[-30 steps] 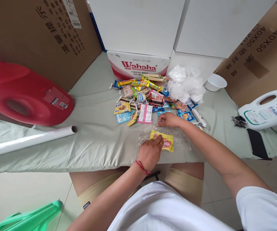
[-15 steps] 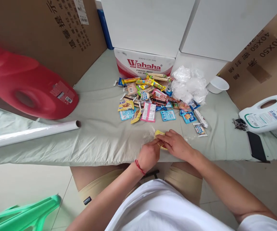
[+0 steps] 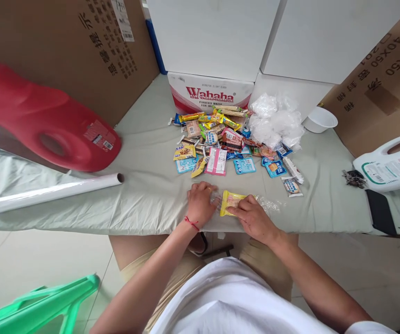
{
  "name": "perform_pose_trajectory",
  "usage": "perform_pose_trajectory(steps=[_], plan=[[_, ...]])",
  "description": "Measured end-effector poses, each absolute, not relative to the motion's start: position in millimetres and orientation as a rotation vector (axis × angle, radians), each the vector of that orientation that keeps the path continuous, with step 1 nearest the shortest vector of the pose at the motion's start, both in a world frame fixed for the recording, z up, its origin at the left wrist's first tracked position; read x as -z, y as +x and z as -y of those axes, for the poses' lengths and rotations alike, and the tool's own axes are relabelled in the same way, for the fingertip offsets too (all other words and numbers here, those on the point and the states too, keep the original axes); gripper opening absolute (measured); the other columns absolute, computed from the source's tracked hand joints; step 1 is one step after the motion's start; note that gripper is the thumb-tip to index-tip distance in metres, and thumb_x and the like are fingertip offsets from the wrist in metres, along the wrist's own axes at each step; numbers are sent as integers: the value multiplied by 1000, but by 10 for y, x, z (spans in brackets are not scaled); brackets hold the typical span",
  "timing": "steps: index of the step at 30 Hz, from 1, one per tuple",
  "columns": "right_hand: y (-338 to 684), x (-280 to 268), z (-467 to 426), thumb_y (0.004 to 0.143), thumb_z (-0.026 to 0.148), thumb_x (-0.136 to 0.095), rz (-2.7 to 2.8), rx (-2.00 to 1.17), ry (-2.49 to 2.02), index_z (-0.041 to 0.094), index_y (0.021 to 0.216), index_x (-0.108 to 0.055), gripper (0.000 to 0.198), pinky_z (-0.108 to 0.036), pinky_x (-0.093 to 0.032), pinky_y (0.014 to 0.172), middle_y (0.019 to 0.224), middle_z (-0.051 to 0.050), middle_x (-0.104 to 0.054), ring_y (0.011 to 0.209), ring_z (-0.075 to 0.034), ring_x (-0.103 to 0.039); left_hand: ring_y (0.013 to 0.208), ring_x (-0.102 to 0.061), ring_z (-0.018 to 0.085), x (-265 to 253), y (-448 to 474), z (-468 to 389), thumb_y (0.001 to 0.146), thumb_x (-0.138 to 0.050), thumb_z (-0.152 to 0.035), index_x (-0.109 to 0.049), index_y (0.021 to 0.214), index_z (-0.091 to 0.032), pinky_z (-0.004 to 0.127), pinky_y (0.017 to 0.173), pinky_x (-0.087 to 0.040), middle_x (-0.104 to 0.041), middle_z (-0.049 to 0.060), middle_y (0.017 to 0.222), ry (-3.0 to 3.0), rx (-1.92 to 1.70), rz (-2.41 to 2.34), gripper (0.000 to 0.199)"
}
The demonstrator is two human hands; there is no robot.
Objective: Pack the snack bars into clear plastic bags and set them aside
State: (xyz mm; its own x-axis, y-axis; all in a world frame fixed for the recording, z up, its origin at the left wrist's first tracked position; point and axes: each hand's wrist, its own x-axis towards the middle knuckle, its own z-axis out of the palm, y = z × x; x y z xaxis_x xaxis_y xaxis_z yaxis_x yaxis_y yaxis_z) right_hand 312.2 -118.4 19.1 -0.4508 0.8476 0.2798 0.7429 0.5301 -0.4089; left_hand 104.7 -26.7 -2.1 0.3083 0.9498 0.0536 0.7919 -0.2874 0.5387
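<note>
A yellow snack packet [image 3: 232, 201] lies near the table's front edge, on clear plastic film [image 3: 269, 204] that sticks out crumpled on both sides. My right hand [image 3: 257, 219] grips the packet's right part, thumb on top and fingers along the far side. To the left, my left hand [image 3: 200, 202] has its fingers curled at the film's other end, apart from the packet. Its fingertips are partly hidden. Beyond both hands spreads a pile of wrapped snacks [image 3: 217, 160] in many colours.
White foam boxes [image 3: 214, 37] and a Wahaha carton [image 3: 210, 93] stand behind the pile. Bunched clear plastic [image 3: 274, 121] and a white bowl [image 3: 320, 119] are at the back right. A red jug [image 3: 57, 125] and a film roll [image 3: 50, 192] lie left; a white jug [image 3: 391, 162] and phone [image 3: 381, 212] right.
My left hand has moved left, away from my right hand, to the film's end. More of the yellow packet shows now. My right hand has shifted slightly right and toward me.
</note>
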Motion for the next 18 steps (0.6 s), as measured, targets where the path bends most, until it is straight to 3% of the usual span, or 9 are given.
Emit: perform_pose_trajectory(steps=[2,5,8,10,13,15,18], plan=[[3102,-184,1221,103,13,-53,2340,-273,-1356,25,131,-74,37,-35,-44,84,91,-8,-64,90,-23,-45,109,-61,33,-64,1024,174,82,-67,-23,-74,89,-23,50,98,-48,-72,9,100,2151,-429,-1485,10],[3065,-174,1277,101,12,-57,2365,-167,-1470,27,138,-70,42,-38,-42,85,96,-9,-65,93,-24,-44,97,-63,27,-166,969,134,80,-64,-23,-66,76,-22,43,93,-49,-70,7,91,2054,-516,-1431,4],[3037,-152,1316,98,11,-61,2364,-112,-1538,31,142,-68,49,-40,-40,85,98,-9,-65,95,-25,-44,74,-65,21,-256,934,222,88,-58,-37,-57,78,-23,33,70,-49,-65,3,79,1683,-571,-1358,17],[3029,-129,1331,97,10,-62,2345,-109,-1552,32,142,-68,51,-40,-39,86,98,-8,-63,95,-25,-44,58,-63,18,-311,936,303,91,-53,-55,-54,84,-24,29,53,-40,-64,1,73,1300,-556,-1290,32],[3036,-101,1343,95,9,-64,2331,-112,-1547,32,142,-68,53,-39,-38,87,98,-8,-62,95,-25,-44,47,-54,14,-369,983,374,82,-62,-69,-55,86,-22,26,45,-29,-61,-2,64,1005,-579,-1245,47],[3047,-87,1341,94,7,-65,2333,-119,-1535,32,142,-68,54,-39,-38,87,98,-8,-62,96,-24,-44,45,-46,11,-384,1059,388,76,-73,-60,-58,80,-21,25,47,-29,-53,-6,55,1037,-648,-1258,42],[3051,-62,1317,94,6,-64,2340,-147,-1510,31,141,-68,53,-40,-40,87,98,-8,-63,97,-25,-45,52,-48,12,-386,1262,432,81,-71,-39,-61,74,-20,25,54,-34,-54,-5,57,1260,-749,-1311,22]])
